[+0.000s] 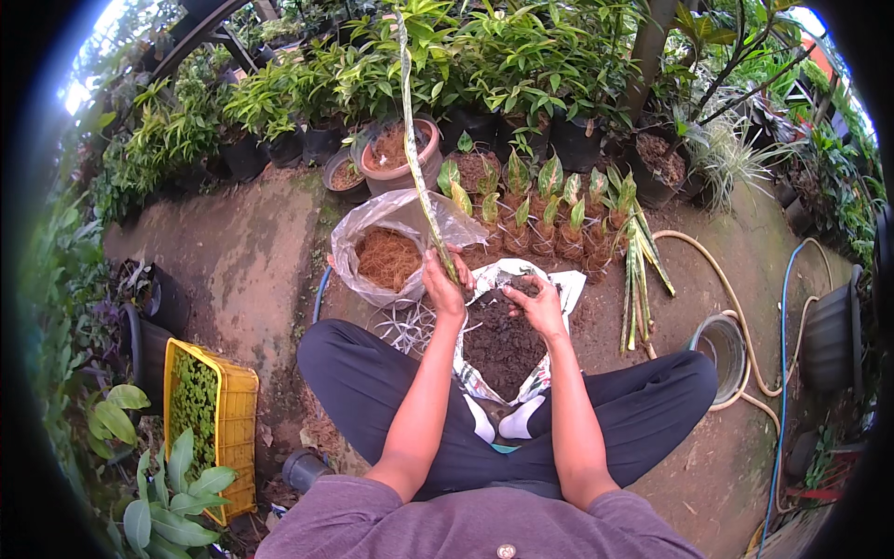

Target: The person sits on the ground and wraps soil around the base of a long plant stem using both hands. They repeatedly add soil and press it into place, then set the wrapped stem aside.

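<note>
My left hand [445, 285] grips the lower end of a long, variegated snake plant leaf [417, 168]. The leaf stands nearly upright and reaches the top of the view. Over an opened plastic sack of dark soil [504, 349], my right hand [539, 307] has its fingers curled about a small clump of soil [522, 285]. The sack lies between my crossed legs. Just left of my left hand is a clear plastic bag [342, 241] with brown coconut fibre [387, 260] in it. Pale strips of string [405, 327] lie below that bag.
Several small plants with fibre-wrapped roots [545, 237] stand in rows ahead. Cut snake plant leaves [634, 286] lie at right, near a bucket [721, 356] and a looped hose [705, 262]. A yellow crate of seedlings [237, 433] sits at left. Terracotta pots [401, 178] stand behind the bag.
</note>
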`<state>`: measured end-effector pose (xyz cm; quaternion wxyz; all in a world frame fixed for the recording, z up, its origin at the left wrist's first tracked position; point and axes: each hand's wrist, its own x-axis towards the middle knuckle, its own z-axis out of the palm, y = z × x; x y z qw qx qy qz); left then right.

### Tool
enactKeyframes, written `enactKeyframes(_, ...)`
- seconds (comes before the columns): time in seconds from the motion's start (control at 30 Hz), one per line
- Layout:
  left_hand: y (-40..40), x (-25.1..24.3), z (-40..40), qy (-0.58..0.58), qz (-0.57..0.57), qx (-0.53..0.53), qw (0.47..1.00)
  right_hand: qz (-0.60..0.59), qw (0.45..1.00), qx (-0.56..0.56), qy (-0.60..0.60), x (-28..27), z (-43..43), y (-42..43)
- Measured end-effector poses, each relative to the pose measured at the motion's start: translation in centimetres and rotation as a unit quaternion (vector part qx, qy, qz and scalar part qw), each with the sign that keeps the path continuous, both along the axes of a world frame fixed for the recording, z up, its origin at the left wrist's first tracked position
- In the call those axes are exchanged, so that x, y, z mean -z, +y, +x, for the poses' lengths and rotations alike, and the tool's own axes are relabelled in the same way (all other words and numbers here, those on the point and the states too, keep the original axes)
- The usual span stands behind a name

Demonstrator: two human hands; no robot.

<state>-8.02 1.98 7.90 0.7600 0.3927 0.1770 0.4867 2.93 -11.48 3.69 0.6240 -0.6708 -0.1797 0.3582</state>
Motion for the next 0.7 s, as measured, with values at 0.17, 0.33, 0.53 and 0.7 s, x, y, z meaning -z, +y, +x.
enactKeyframes(0.17, 0.0, -0.1, 0.0, 0.003, -0.006, 0.000, 1.000, 0.004, 0.995, 0.000, -0.104, 1.2, 0.0, 0.2)
enactKeyframes(0.33, 0.2, 0.3, 0.1, 0.027, 0.016, 0.005, 1.000, 0.021, 0.997, 0.018, -0.078, 3.3, 0.7, 0.4)
enactKeyframes(0.53, -0.2, 0.3, 0.1, 0.033, 0.041, 0.012, 0.999, 0.069, 0.994, 0.026, 0.074, -0.2, -0.3, 0.0)
enactKeyframes(0.7, -0.6, 0.3, 0.4, 0.027, 0.032, 0.022, 0.999, 0.087, 0.995, 0.000, 0.040, 0.3, 0.1, -0.1)
